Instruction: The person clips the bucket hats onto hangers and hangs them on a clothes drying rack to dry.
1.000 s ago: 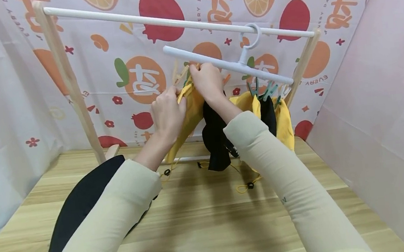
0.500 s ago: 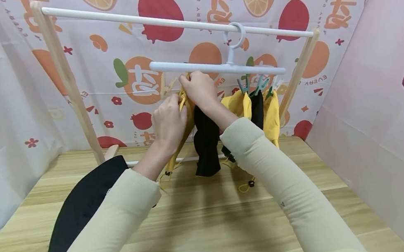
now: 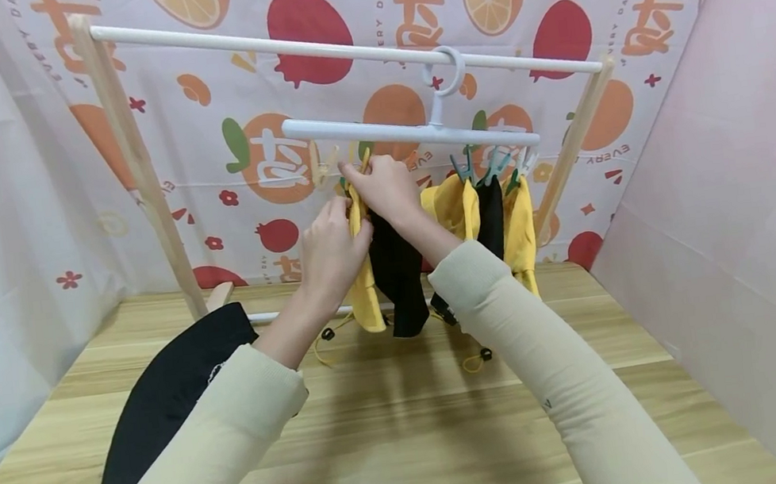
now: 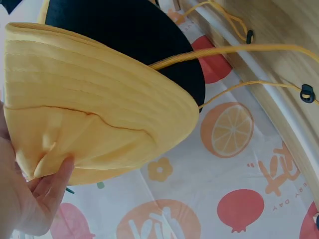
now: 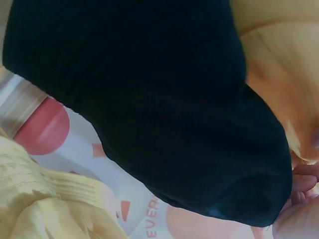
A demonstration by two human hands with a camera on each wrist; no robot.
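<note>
A yellow bucket hat (image 4: 99, 124) with a stitched brim and a cord is gripped by its crown in my left hand (image 3: 333, 248). Just above, my right hand (image 3: 392, 189) is at the hat's upper edge, thumb and forefinger pinching what looks like a yellow clothespin (image 3: 366, 159); the fingertips are partly hidden. The hat is below the left half of a white hanger (image 3: 361, 131). Beside it hangs a black hat (image 3: 398, 281), which fills most of the right wrist view. More yellow and black hats (image 3: 520, 235) hang from clothespins (image 3: 494, 164) on the right.
A wooden rack with a white rail (image 3: 251, 47) carries the hanger's hook. A round black piece of fabric (image 3: 169, 403) lies on the wooden table (image 3: 397, 448) at the left, partly under my left forearm. Cords with black stoppers (image 3: 485, 354) dangle near the tabletop.
The hanger has slid left along the rail and become more level. My right hand has come lower with it. The yellow hat in my left hand has turned and hangs closer to the black one.
</note>
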